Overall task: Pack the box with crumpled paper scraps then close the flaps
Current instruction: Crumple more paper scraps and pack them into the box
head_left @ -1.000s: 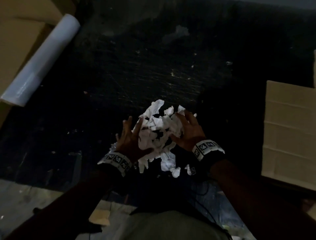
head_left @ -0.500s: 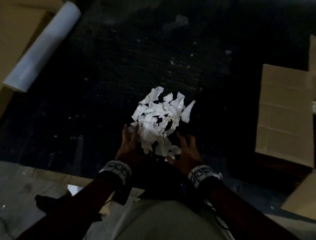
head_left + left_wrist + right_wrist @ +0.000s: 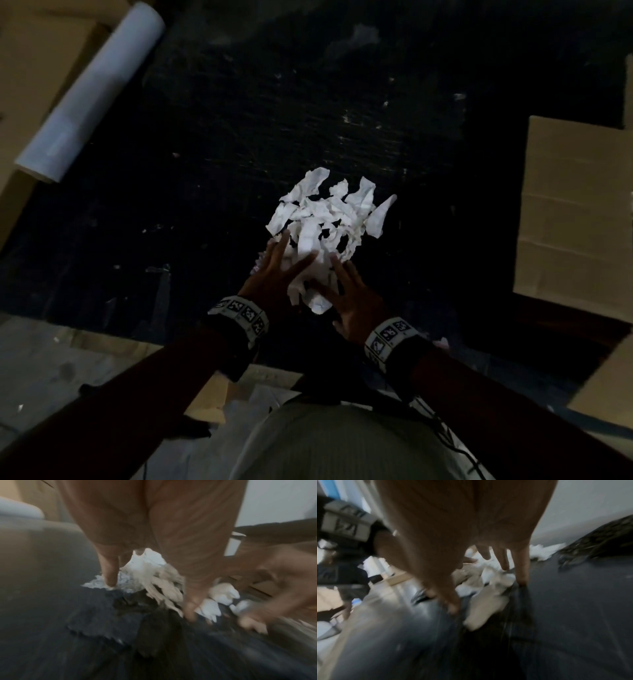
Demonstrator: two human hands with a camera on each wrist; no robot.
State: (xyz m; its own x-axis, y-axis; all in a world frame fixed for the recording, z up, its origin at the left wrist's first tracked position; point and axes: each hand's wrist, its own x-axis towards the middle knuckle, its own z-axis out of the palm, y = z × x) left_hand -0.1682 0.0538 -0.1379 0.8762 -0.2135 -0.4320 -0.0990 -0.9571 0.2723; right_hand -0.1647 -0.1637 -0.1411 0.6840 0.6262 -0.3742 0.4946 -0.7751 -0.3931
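Gathering the crumpled paper scraps (image 3: 325,226) on the dark table (image 3: 239,137), left hand (image 3: 274,274) and right hand (image 3: 352,301) flanking the pile's near edge, fingers (image 3: 279,246) straight, spread, gripping nothing, apparently to rake scraps together for scooping.

The paper scraps (image 3: 325,222) lay in a loose white heap of torn, crumpled strips on the dark floor, at the scene's centre. The box (image 3: 575,212), brown cardboard, lay well apart to the right, only a flat panel showing.
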